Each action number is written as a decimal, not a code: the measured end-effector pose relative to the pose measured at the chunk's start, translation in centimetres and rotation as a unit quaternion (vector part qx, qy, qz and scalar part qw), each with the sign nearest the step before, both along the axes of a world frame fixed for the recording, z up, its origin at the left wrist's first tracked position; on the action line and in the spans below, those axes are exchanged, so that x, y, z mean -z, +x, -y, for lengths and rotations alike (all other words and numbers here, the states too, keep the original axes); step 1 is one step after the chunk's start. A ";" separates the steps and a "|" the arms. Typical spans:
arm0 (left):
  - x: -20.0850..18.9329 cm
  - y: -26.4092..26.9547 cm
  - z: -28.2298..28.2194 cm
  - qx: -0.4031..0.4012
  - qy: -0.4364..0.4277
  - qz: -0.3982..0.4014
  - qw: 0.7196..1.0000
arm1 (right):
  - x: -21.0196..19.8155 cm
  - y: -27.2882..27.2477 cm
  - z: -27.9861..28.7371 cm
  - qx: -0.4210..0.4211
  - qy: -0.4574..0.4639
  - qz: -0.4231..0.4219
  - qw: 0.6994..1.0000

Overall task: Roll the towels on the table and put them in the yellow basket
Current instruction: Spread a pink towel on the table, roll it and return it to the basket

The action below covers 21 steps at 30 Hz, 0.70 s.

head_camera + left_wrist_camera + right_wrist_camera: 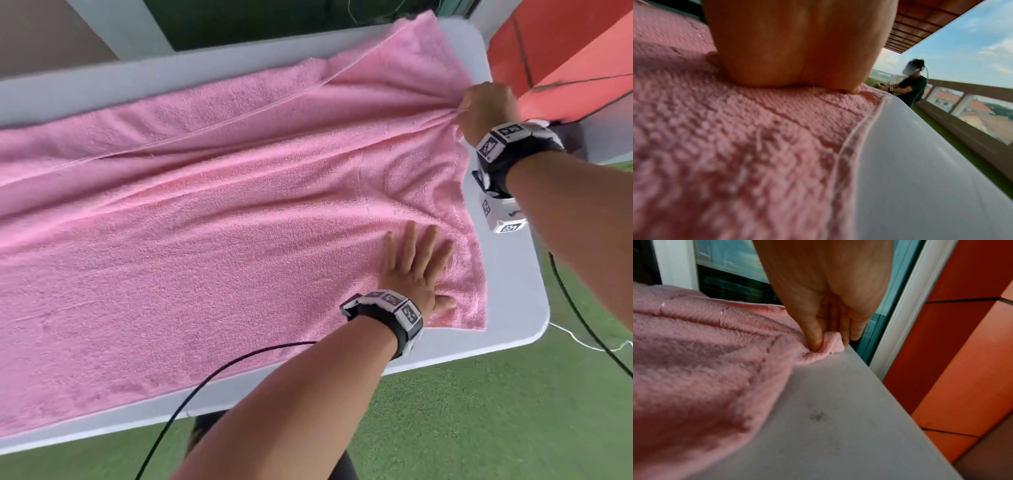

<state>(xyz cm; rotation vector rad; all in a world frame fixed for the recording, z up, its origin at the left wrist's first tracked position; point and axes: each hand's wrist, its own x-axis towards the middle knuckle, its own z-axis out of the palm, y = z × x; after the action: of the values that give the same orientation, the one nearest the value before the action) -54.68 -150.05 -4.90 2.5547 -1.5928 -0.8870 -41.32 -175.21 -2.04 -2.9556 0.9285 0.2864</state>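
Observation:
A large pink towel (pixel 212 212) lies spread lengthwise over the white table (pixel 513 274), folded along its far side. My left hand (pixel 414 270) lies flat on the towel near its right end, fingers straight and spread, pressing it down; in the left wrist view the palm (pixel 797 48) rests on the pink towel (pixel 735 154). My right hand (pixel 479 106) pinches a bunched corner of the towel at the table's far right edge. In the right wrist view the right hand's fingers (pixel 818 337) grip the pink towel's fold (pixel 830 345). No yellow basket is in view.
The white table's right end (pixel 838 418) is bare beside the towel. An orange tiled wall (pixel 565 51) stands past the far right corner. Green turf (pixel 479 428) lies below the near edge. Black cables (pixel 212 377) trail from my wrists. Another person (pixel 910 87) stands in the distance.

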 end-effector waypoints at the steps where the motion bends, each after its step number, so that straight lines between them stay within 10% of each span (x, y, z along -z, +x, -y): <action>1: 0.0 -0.2 1.0 -0.001 0.002 -0.005 1.000 | 0.0 -0.2 0.7 0.011 -0.002 -0.005 1.000; 11: -4.2 2.0 -7.3 -0.098 -0.102 -0.108 0.984 | -2.0 -8.7 -9.1 0.007 0.121 0.187 0.975; 21: -4.8 1.2 -32.5 -0.280 -0.009 0.000 0.960 | -0.6 -27.5 -19.5 -0.063 0.224 0.064 0.970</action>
<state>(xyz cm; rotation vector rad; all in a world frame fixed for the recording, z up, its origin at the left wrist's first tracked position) -53.53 -117.57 -0.08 2.7487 -0.7805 -0.7926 -68.87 -155.75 -1.46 -2.5805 0.5692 0.2638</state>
